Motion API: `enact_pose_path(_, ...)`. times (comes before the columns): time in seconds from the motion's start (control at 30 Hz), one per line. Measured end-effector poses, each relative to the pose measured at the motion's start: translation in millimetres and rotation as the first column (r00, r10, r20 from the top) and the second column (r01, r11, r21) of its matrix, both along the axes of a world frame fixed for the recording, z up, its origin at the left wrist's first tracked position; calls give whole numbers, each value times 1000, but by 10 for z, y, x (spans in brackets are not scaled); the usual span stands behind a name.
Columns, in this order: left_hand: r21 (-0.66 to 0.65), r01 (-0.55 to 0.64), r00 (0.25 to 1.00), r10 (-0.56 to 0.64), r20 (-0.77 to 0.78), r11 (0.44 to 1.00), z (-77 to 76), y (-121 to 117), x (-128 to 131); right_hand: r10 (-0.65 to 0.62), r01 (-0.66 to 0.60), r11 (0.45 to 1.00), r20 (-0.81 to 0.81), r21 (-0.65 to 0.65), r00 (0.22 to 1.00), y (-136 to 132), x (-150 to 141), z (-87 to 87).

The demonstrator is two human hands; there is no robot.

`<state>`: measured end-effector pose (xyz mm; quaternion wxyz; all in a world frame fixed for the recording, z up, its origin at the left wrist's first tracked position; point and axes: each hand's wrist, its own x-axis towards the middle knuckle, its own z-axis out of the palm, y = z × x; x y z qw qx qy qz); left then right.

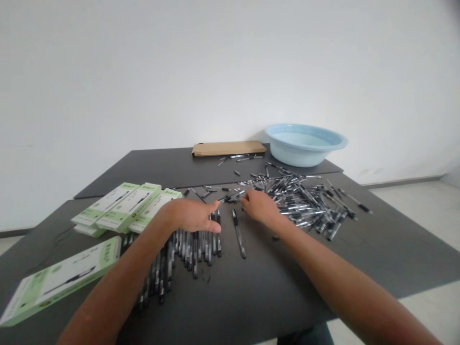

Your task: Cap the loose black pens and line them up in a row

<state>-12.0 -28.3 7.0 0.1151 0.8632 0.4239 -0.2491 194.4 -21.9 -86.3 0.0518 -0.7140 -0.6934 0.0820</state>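
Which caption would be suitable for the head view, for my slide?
Left hand by lined-up pens, right hand at a loose pen pile, blue basin behind.

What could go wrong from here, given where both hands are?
1. The left hand is over the side-by-side pens; a low sweep might knock them askew.
2. The loose pen lies alone between the hands, so the right hand could roll it away.
3. The pen heap is tangled; pulling one out may scatter others.

Glossy plastic pens (pixel 302 194), matt tabletop (pixel 247 297)
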Motion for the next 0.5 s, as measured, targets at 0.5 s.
enact_pose_path(0.5,-77,-6,1000,6,-5,997,73,-39,-2,364,-376,926,164,45,917,204,-88,-13)
